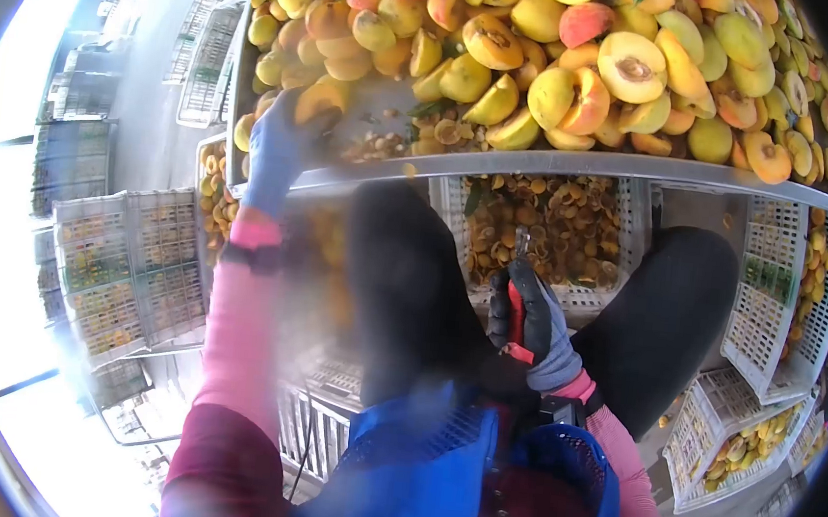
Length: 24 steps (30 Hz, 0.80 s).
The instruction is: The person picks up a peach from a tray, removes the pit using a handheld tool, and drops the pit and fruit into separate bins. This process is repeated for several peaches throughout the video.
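My left hand (278, 148), in a blue-grey glove, reaches to the near left part of the metal table. Its fingers are blurred at a cut yellow-orange fruit (321, 103), and whether they hold it is unclear. My right hand (535, 318), in a grey and black glove, is closed around a red-handled tool (516, 312) between my knees, its metal tip pointing up. Below that tip is a white crate (448, 202) with small brown-orange pieces (545, 221). Many whole and halved fruits (638, 66) are heaped on the table, and small brown pits (384, 148) lie near its edge.
The metal table edge (580, 165) runs across in front of my knees. White crates with fruit (738, 435) stand at the right. Stacked crates (128, 268) are at the left, and another crate with fruit (213, 187) sits by the table's left corner.
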### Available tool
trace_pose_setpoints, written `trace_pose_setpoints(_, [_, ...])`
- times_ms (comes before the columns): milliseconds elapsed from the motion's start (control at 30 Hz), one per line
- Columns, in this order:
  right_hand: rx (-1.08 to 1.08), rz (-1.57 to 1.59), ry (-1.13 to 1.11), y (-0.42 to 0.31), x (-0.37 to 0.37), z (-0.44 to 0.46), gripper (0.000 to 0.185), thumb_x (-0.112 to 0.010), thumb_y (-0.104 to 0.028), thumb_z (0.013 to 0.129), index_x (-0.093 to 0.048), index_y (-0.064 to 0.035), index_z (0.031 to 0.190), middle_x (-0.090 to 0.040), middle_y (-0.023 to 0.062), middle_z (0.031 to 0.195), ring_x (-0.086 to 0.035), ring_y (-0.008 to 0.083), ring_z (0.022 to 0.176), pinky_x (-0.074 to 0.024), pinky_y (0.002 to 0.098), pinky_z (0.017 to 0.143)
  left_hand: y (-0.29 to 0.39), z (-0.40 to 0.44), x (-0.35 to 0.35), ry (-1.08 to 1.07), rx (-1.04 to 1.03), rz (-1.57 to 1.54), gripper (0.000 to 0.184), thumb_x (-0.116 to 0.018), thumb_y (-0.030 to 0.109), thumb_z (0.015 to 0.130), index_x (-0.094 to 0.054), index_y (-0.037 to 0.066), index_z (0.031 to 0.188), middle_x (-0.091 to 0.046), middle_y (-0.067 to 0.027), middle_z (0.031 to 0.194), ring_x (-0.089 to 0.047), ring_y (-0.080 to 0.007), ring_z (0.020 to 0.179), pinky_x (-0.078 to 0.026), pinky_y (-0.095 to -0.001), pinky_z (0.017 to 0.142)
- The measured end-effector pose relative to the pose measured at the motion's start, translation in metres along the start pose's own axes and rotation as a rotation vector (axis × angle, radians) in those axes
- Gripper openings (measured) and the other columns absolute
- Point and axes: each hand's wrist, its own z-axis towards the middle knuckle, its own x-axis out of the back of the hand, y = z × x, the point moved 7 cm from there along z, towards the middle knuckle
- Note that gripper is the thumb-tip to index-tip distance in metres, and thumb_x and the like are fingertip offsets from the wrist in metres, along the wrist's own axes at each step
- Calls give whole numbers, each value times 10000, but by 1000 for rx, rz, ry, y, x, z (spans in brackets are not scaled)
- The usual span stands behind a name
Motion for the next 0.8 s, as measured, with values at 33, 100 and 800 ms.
trace_pose_setpoints(33, [55, -30, -18, -5, -2, -5, 332, -537, -408, 918, -548, -76, 912, -518, 11, 610, -476, 126, 436, -384, 262, 385, 24, -17, 2, -4, 64, -238, 409, -701, 320, 769, -616, 37, 1052, -649, -150, 897, -622, -278, 855, -483, -363, 761])
trace_pose_setpoints(100, [135, -16, -81, -32, -28, -28, 307, -529, -358, 930, -548, -54, 962, -548, 26, 648, -495, 127, 464, -395, 257, 397, 73, -55, 2, -54, 115, -539, 311, -658, 240, 818, -623, -3, 1010, -648, -126, 841, -614, -212, 788, -483, -317, 719])
trace_pose_setpoints(800, [713, -988, -9, -77, -76, -101, 314, -530, -180, 891, -504, -35, 1168, -614, 218, 883, -610, 388, 816, -481, 435, 680, 213, -167, -8, 17, -151, -740, 213, -499, 66, 914, -541, -56, 1084, -598, -217, 956, -618, -299, 783, -515, -344, 692])
